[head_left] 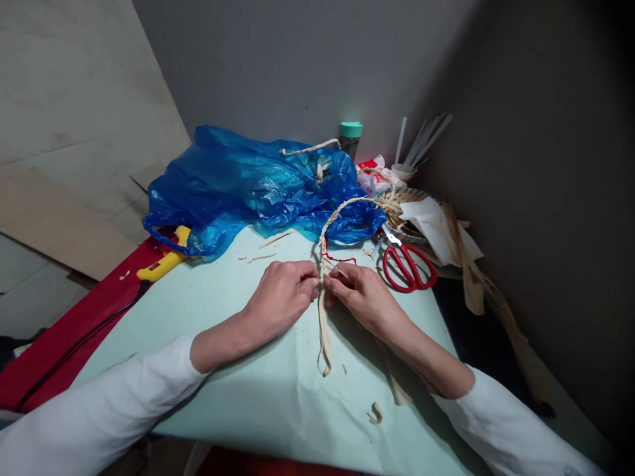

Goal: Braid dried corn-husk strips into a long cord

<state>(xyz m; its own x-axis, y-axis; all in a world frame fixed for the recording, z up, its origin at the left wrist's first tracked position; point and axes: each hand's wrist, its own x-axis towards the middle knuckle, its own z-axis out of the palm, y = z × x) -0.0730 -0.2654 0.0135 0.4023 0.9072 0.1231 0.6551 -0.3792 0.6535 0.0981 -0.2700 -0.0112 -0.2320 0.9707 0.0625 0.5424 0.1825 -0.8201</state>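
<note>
My left hand (282,295) and my right hand (364,295) meet at the middle of a pale green table sheet (223,344). Both pinch a braided straw cord (342,215) at the point where the braid ends. The braid arcs up and back toward a woven basket (414,196). Loose flat straw strips (324,337) hang down from the pinch point toward me. Fingers of both hands are closed on the straw.
A crumpled blue plastic bag (248,188) lies behind the hands. Red scissors (409,266) lie to the right, and a yellow glue gun (163,262) with a black cable at the left. A teal-capped bottle (350,137) and a cup of sticks (404,170) stand at the back.
</note>
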